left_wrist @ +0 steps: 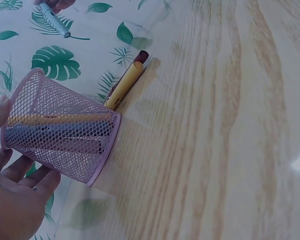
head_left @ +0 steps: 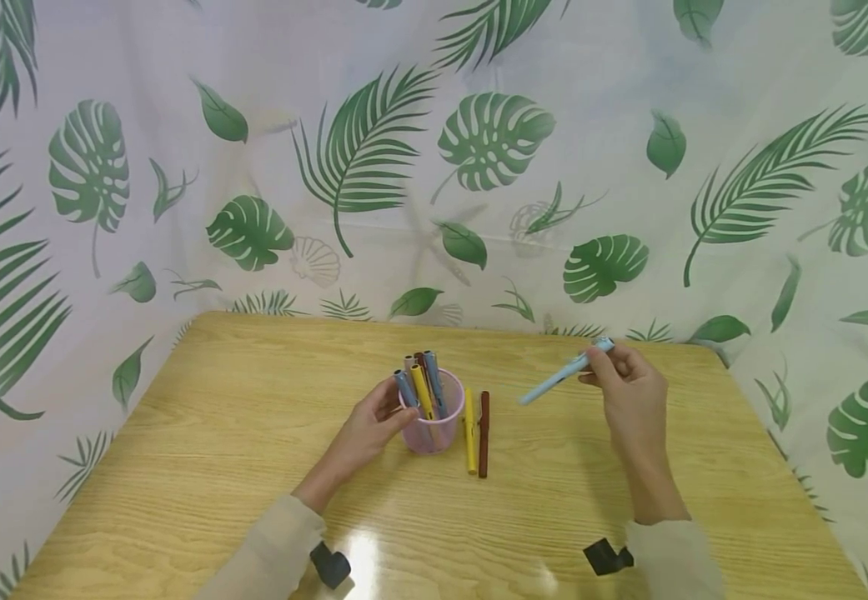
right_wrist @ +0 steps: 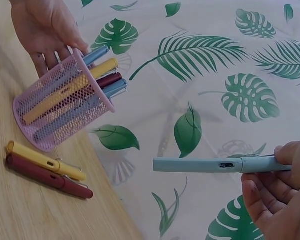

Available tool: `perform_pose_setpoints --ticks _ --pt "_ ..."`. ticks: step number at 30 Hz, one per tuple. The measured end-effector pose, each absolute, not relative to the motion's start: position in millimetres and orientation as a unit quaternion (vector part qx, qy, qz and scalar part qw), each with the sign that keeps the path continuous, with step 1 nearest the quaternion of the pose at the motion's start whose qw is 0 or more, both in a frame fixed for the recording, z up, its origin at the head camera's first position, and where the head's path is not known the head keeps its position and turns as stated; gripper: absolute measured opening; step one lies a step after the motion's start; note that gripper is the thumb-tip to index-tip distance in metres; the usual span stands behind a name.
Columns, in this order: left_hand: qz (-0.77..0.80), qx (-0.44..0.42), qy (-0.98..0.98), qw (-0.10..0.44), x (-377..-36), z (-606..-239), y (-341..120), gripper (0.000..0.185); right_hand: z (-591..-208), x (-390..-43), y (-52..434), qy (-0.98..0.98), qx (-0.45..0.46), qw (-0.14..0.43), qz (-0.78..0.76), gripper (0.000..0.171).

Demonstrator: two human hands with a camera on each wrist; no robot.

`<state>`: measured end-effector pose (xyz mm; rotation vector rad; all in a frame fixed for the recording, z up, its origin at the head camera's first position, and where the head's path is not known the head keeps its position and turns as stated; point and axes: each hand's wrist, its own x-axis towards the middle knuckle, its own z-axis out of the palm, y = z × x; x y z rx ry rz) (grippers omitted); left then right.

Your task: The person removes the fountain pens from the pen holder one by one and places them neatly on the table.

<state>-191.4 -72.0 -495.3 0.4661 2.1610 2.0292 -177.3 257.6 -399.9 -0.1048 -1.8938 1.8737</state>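
A pink mesh pen holder stands on the table with several pens in it, blue, yellow and dark red among them. My left hand grips its rim and side from the left, the thumb across the front. Raised over the table to the right, my right hand pinches a light blue pen by its capped end, the other end pointing left. Just right of the holder, a yellow pen and a dark red pen lie side by side on the wood.
The wooden table reaches back to a white cloth printed with green leaves. Each sleeve has a black piece near the cuff, and light glares off the table's front part.
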Motion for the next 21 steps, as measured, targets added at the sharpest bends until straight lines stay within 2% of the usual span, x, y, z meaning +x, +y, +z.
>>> perform_pose_setpoints --ticks 5,18,21 --pt "0.677 0.156 0.716 0.073 -192 -495 -72 0.067 -400 -175 265 -0.691 -0.046 0.234 0.682 0.012" --pt "0.674 0.154 0.719 0.075 -192 -496 -73 0.066 -406 -167 275 -0.723 -0.043 0.207 0.657 0.016" --pt "0.675 0.156 0.718 0.075 -191 -496 -73 0.066 -409 -167 276 -0.728 -0.038 0.196 0.656 0.021"
